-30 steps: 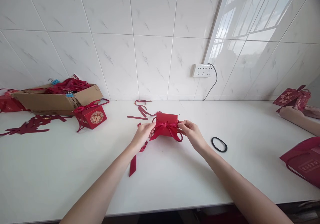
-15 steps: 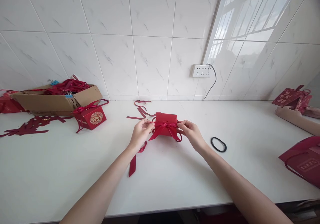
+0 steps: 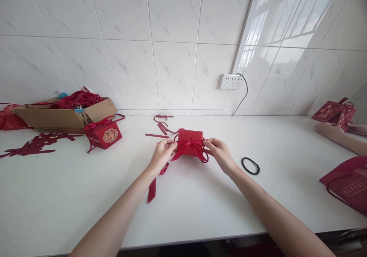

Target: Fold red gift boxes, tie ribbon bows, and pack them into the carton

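A small red box with a red ribbon bow tied across its front is in the middle of the white table. At its left side my left hand pinches the ribbon near the box edge. My right hand pinches the ribbon at the right side, its fingers close to a twisted cord that loops below. The fingertips hide where the ribbon ends lie. Beside my left wrist, a loose red ribbon lies on the table.
At left stand a cardboard box of red ribbons and a red gift box, with red strips nearby. A black ring lies right of centre. Far right, another person's hands hold a red box; a red bag sits closer.
Both my hands have stayed almost where they were on the ribbon. At the far right, the other person's red box has tilted slightly.
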{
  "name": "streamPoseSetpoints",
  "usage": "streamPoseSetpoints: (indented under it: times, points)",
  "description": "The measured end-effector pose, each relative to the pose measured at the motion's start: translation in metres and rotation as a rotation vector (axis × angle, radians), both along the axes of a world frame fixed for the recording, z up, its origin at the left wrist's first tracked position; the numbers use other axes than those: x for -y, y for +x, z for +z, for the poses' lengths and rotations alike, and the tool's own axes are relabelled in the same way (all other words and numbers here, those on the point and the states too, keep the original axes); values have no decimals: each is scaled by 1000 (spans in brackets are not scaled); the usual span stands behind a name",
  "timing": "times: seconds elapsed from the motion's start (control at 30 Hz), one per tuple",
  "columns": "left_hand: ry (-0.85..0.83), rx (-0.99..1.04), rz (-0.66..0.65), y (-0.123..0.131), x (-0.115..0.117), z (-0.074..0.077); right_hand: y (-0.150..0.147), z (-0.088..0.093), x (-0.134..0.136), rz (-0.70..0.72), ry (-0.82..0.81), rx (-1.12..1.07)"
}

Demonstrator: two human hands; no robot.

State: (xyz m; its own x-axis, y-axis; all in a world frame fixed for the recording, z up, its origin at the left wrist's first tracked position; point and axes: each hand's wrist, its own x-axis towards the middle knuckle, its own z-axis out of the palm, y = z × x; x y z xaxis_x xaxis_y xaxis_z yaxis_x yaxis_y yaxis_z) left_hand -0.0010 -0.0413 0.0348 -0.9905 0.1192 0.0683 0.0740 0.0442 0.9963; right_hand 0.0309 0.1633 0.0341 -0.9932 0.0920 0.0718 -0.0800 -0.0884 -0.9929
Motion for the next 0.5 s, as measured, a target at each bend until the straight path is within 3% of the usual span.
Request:
streamPoseSetpoints:
  times: [0.5]
  points:
    - [34, 28, 19, 3, -1, 4, 1, 1, 0, -6, 20, 2]
